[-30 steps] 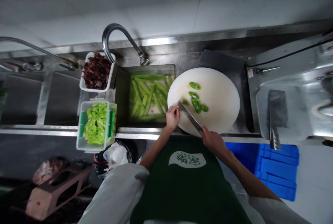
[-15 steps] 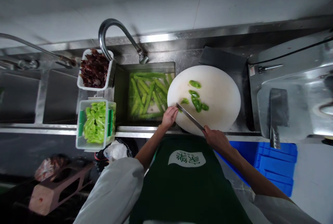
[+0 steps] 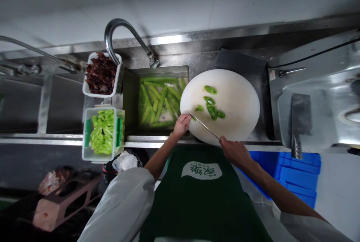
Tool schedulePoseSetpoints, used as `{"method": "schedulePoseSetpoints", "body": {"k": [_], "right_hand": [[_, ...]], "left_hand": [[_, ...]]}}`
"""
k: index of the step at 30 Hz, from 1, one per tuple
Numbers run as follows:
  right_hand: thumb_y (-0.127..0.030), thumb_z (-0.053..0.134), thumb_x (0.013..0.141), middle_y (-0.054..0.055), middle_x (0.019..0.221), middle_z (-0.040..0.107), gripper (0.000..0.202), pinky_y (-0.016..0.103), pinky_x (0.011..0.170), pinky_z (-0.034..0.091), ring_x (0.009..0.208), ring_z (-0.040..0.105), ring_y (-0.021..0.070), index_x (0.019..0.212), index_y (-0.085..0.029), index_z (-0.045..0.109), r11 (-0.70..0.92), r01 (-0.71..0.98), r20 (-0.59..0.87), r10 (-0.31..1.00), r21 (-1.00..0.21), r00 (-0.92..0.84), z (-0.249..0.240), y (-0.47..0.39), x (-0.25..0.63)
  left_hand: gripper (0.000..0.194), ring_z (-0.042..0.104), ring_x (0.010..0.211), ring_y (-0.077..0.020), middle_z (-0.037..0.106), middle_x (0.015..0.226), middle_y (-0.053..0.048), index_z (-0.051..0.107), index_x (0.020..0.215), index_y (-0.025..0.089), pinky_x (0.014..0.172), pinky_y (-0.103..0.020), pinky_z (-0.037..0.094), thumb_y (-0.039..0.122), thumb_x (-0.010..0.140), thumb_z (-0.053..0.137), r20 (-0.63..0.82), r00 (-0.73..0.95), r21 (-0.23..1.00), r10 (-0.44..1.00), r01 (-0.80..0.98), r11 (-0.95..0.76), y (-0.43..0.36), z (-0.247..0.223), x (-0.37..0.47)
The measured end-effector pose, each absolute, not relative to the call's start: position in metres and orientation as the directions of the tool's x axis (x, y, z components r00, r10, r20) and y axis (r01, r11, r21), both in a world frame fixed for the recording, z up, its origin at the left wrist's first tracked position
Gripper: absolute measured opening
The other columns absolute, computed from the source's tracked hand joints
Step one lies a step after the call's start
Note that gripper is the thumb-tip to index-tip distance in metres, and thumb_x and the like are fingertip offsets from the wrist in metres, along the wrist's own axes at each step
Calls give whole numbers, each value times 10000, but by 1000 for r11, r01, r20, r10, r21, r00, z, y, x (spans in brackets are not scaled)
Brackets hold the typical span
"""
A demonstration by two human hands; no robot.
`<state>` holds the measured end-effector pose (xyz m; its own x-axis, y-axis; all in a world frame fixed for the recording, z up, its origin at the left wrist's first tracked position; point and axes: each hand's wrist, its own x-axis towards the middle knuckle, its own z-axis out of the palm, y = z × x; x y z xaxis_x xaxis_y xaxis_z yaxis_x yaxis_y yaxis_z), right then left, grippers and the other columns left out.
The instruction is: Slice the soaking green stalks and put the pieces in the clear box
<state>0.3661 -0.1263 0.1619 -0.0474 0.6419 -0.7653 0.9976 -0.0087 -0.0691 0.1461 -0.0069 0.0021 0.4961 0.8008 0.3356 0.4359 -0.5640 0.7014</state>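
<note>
Your right hand (image 3: 231, 148) grips the knife (image 3: 204, 126); your left hand (image 3: 182, 124) seemingly pinches a vegetable piece (image 3: 194, 119), so curl that hand back.

— Found any legible marking?
— Confirmed on the dark green apron (image 3: 201, 206): a white, wavy-edged panel (image 3: 202, 170) with two large green characters (image 3: 196, 172), read as 家樂.
— Orientation?
— Upside down from the head camera, with 家 at the right and 樂 at the left.
— Recorded anything smaller?
— Noted a row of tiny characters (image 3: 209, 166) on the same panel, beside the large pair; too small to read with certainty.
— Checked elsewhere?
— Logged a small pale label (image 3: 272, 75) on the metal unit (image 3: 298, 82) at far right; not readable at this size.
</note>
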Motion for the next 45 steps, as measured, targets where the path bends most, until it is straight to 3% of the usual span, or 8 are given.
{"method": "schedulePoseSetpoints", "body": {"k": [16, 34, 45], "right_hand": [[-237, 264, 1001, 132, 864, 716, 278, 314, 719, 423, 867, 708, 262, 1148, -144, 482, -26, 997, -777, 629, -69, -37, 149, -124, 360], [-296, 218, 1019, 126, 829, 722, 309, 323, 685, 417, 839, 717, 278, 1085, -163, 489, 4, 997, -759, 647, -82, -65, 153, -121, 366], [-308, 257, 1023, 111, 832, 722, 269, 280, 632, 372, 823, 717, 251, 1051, -173, 488, -10, 998, -755, 655, -65, -43, 157, -121, 376]], "left_hand": [[249, 605, 948, -178, 639, 983, -87, 652, 1066, 188, 885, -348, 543, 207, 984, 418, 321, 546, 685, 774, 431, -587, -6, 4, 145], [283, 616, 949, -185, 651, 1016, -97, 656, 1089, 189, 887, -369, 554, 242, 992, 396, 310, 543, 691, 781, 436, -577, -7, 1, 144], [266, 624, 902, -175, 654, 941, -83, 674, 993, 184, 853, -345, 560, 290, 986, 430, 304, 484, 717, 820, 451, -532, -8, 13, 146]]}}
